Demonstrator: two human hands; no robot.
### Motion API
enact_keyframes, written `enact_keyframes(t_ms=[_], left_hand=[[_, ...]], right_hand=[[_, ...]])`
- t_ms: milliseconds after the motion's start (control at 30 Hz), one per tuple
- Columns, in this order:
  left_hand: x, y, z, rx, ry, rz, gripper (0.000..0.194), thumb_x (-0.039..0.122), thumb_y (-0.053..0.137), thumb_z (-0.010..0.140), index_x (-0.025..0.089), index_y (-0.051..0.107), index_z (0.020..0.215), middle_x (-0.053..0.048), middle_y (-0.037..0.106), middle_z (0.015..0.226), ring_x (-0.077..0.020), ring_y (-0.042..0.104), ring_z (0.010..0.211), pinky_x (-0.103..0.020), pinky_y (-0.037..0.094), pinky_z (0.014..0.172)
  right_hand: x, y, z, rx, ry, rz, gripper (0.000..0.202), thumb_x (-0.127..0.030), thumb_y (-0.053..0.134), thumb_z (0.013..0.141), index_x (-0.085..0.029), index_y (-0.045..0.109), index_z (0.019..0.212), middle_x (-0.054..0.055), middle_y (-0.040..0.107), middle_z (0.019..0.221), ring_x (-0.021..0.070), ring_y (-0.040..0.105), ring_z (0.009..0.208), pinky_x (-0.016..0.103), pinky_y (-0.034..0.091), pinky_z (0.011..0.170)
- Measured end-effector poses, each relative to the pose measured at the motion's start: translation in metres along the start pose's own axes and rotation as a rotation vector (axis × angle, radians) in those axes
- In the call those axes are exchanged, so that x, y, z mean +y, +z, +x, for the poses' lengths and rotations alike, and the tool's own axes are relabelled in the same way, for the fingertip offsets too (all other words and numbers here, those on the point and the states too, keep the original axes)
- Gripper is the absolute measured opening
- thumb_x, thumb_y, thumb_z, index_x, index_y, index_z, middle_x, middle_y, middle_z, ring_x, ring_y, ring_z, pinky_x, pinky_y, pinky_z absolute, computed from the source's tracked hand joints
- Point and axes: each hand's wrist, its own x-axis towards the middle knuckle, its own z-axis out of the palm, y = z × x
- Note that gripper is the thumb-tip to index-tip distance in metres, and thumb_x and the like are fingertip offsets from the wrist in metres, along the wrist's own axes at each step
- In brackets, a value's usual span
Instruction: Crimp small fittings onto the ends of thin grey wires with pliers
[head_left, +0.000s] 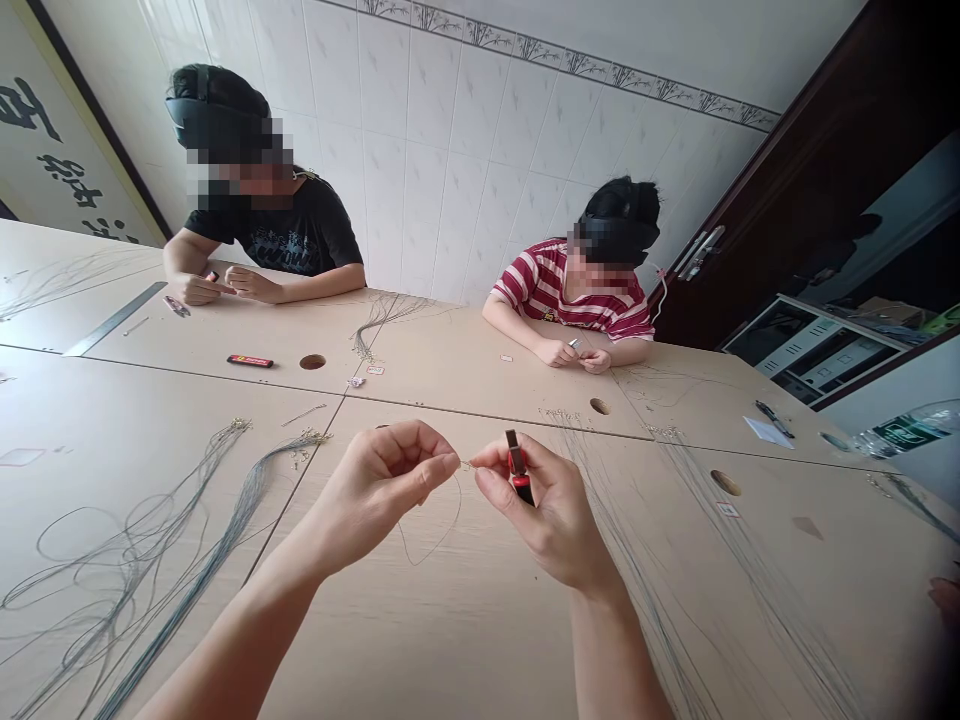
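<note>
My left hand [397, 470] is closed in a pinch on the end of a thin dark cord [459, 505]. A loop of this cord hangs below the fingers over the table. Facing it, my right hand [544, 505] has thumb and index finger pressed together around a tiny gold-coloured piece [466, 463] at the cord. That piece is too small to make out well. A red-and-black lighter [519, 470] with a metal top is tucked in the right hand, upright between the fingers. Both hands meet just above the tabletop, their fingertips almost touching.
Bundles of grey-green cords [225, 545] with gold ends lie left; more cords [637, 560] lie right. Two people [270, 230] sit opposite. A metal ruler [116, 318], another lighter [250, 361], a pen [774, 418] and a plastic bottle [911, 430] are on the table [420, 650].
</note>
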Motion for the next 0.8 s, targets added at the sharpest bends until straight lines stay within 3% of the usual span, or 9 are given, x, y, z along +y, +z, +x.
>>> enact_keyframes(t_ms=[400, 600, 800], left_hand=[[-0.003, 0.006, 0.001, 0.013, 0.008, -0.053, 0.025, 0.038, 0.06, 0.087, 0.016, 0.059, 0.076, 0.006, 0.04, 0.057, -0.0053, 0.025, 0.048, -0.019, 0.02, 0.041], [-0.008, 0.019, 0.002, 0.156, 0.037, -0.16, 0.025, 0.036, 0.061, 0.087, 0.016, 0.058, 0.075, 0.008, 0.035, 0.052, -0.0054, 0.025, 0.047, -0.018, 0.02, 0.041], [-0.013, 0.029, 0.002, 0.339, 0.172, 0.013, 0.018, 0.03, 0.058, 0.088, 0.017, 0.058, 0.075, 0.004, 0.049, 0.06, -0.0069, 0.036, 0.049, -0.019, 0.031, 0.043]], right_hand=[[0.001, 0.003, 0.001, 0.024, 0.009, -0.039, 0.022, -0.032, 0.056, 0.091, -0.02, 0.051, 0.073, -0.002, 0.046, 0.067, 0.0115, 0.042, 0.063, 0.025, 0.038, 0.061], [0.001, 0.018, 0.0, 0.102, 0.046, 0.124, 0.021, -0.033, 0.059, 0.091, -0.019, 0.053, 0.075, -0.004, 0.045, 0.065, 0.0105, 0.04, 0.061, 0.024, 0.037, 0.059], [-0.003, 0.027, -0.001, 0.164, 0.095, 0.203, 0.023, -0.033, 0.06, 0.089, -0.019, 0.053, 0.072, -0.003, 0.048, 0.064, 0.0107, 0.042, 0.061, 0.024, 0.039, 0.061]])
